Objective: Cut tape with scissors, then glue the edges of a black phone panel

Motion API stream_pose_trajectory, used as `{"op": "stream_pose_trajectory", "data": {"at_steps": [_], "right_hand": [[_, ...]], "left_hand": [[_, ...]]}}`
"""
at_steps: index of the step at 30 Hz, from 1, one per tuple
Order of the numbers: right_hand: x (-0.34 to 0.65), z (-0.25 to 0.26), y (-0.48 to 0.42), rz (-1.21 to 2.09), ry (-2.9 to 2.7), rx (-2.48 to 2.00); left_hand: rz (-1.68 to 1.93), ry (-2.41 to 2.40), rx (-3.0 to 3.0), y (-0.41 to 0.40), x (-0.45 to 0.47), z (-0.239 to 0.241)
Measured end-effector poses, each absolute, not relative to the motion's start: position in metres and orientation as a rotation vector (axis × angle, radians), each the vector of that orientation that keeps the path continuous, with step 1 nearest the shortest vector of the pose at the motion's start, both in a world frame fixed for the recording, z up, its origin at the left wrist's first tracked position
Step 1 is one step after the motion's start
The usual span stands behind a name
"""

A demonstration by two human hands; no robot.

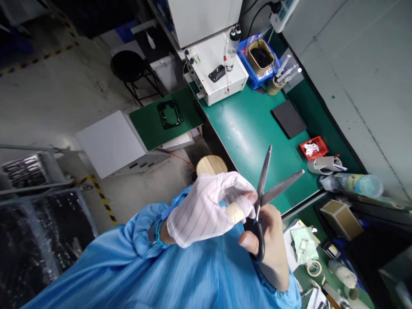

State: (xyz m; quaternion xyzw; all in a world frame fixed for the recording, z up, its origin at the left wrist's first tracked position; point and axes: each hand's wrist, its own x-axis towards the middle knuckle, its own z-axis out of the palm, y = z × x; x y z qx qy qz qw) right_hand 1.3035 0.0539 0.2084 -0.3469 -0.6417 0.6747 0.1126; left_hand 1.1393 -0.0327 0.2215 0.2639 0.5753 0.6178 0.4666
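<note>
My left hand [209, 206] wears a white striped glove and is closed, its fingers curled in beside the scissor blades. A band of beige tape [235, 212] is wrapped around one gloved finger, and a bit of bare fingertip shows near the blades. Whatever those fingers pinch, if anything, is hidden. In my bare right hand [272, 240] is a pair of scissors [265, 191] with dark handles. Its blades are spread apart and point up and away from me. The pivot lies right next to the left fingertips.
Ahead is a green workbench [244, 128] with a white machine [219, 64], a blue bin [254, 81], a black pad [289, 119] and a red tray [322, 146]. A round wooden stool [210, 164] stands below its edge. Tape rolls and tools clutter the right side.
</note>
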Motion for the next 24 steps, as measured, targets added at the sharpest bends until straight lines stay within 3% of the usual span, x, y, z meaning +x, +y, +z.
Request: {"op": "stream_pose_trajectory", "data": {"at_steps": [24], "right_hand": [[1.311,0.206,0.054,1.872,-1.896,-1.148]], "left_hand": [[1.413,1.473,0.641,-0.035,1.136,0.221]]}}
